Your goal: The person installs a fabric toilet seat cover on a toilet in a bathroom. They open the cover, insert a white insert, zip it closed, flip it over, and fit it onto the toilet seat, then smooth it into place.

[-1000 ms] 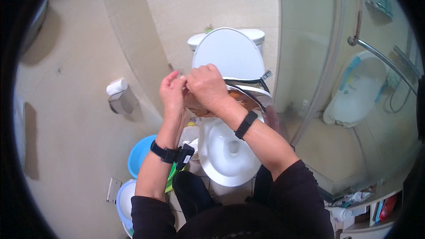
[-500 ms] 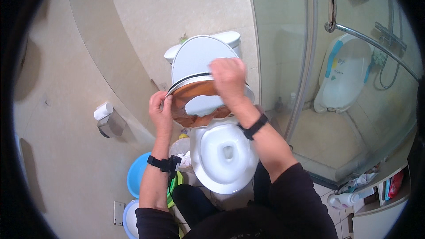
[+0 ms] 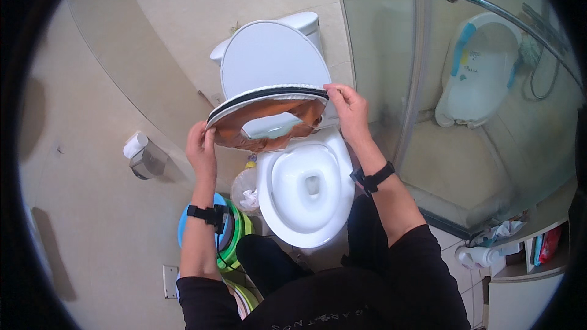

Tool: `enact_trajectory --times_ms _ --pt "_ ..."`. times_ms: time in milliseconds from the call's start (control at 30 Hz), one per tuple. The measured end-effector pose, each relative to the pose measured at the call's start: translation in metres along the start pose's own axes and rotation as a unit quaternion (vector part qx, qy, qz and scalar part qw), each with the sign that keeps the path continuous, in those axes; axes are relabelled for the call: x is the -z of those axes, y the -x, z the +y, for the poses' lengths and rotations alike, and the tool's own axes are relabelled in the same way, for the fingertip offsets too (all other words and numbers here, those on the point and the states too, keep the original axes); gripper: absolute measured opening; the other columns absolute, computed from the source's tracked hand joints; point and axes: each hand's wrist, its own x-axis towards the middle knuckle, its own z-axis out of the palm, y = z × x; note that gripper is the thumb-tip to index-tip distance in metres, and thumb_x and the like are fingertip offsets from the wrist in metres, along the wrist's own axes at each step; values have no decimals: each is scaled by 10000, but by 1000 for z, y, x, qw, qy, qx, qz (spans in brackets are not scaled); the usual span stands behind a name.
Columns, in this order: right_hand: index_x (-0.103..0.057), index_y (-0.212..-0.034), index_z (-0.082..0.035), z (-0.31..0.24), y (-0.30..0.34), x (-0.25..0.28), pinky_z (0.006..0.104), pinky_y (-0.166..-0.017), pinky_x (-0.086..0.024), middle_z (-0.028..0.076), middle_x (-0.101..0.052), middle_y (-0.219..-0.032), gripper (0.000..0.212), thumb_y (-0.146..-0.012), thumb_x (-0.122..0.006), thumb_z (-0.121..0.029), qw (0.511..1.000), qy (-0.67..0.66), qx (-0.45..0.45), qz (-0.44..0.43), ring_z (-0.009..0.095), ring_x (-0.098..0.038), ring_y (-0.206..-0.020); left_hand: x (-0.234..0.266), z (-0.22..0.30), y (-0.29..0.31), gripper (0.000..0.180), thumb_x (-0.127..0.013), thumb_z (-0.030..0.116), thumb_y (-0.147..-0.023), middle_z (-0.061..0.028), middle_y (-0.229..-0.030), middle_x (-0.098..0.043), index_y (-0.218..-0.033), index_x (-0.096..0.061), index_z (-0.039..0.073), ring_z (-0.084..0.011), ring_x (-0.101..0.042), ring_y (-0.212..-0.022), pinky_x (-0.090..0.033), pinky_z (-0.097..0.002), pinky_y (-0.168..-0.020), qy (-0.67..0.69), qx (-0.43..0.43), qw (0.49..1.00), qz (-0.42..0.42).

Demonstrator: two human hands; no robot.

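Note:
Both my hands hold a toilet seat cover (image 3: 229, 130) up at a slant above the back of the toilet bowl (image 3: 275, 198). Its brown-orange underside faces me, with an oval hole in the middle and a black strip beside a white edge along the top. My left hand (image 3: 200, 145) pinches its left end between thumb and fingers. At the upper right end, the fingers of my right hand (image 3: 348, 110) are closed on the rim. Behind the cover, the white toilet lid (image 3: 272, 55) stands raised against the tank (image 3: 304, 22). Whether the seat ring is inside the cover I cannot tell.
Left of the bowl stand a clear waste bin (image 3: 246, 190) with tissue and several stacked basins (image 3: 241, 232). A paper holder (image 3: 148, 164) is on the left wall. To the right are a glass shower screen (image 3: 382, 43), a baby bathtub (image 3: 474, 76) and a white bottle (image 3: 477, 257).
My right hand has moved right and down along the rim to the cover's right end. The cover's top edge now shows fully. The whole view has shifted somewhat.

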Motion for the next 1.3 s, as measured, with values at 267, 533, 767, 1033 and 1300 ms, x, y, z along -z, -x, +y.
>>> enact_trajectory --times_ms 267,533,767,1033,1300 --pt "-638 -1116 -32 14 31 23 222 -697 -479 17 -663 -986 235 -911 -651 -144 986 -12 -164 21 69 -579 -804 15 5 0 183 -680 92 -896 -62 -1032 -646 -1054 -654 5 -128 -617 -928 -539 -272 -752 -51 63 994 -67" --pt "-612 -994 -9 -11 24 -12 329 -766 -512 100 -636 -1023 280 -797 -748 -153 998 42 -36 36 218 -650 -909 -12 95 -4 538 -681 46 -759 -173 -1272 -571 -1279 -545 17 -359 -514 -1208 -373 -471 -1041 -154 -199 966 -60" --pt "-621 -966 8 -12 22 -28 323 -826 -481 88 -624 -970 233 -813 -716 -139 993 87 -5 76 194 -614 -894 -82 136 -50 452 -715 184 -801 -98 -1212 -606 -1228 -589 103 -297 -546 -1158 -335 -522 -1052 -283 -307 904 -90" --pt "-646 -996 10 -19 7 -12 385 -690 -499 158 -665 -769 437 -794 -705 -373 966 67 -152 -199 280 -639 -713 -88 123 -70 229 -728 141 -769 -28 -900 -644 -984 -650 123 -230 -602 -908 -406 -409 -892 -224 -331 912 -90" --pt "-698 -1027 -73 -1 24 2 428 -821 -480 143 -586 -1171 324 -759 -743 -249 828 440 26 -346 312 -578 -1008 -91 118 -86 215 -700 160 -800 -52 -906 -656 -1005 -658 108 -269 -595 -886 -419 -407 -839 -207 -320 917 -113"
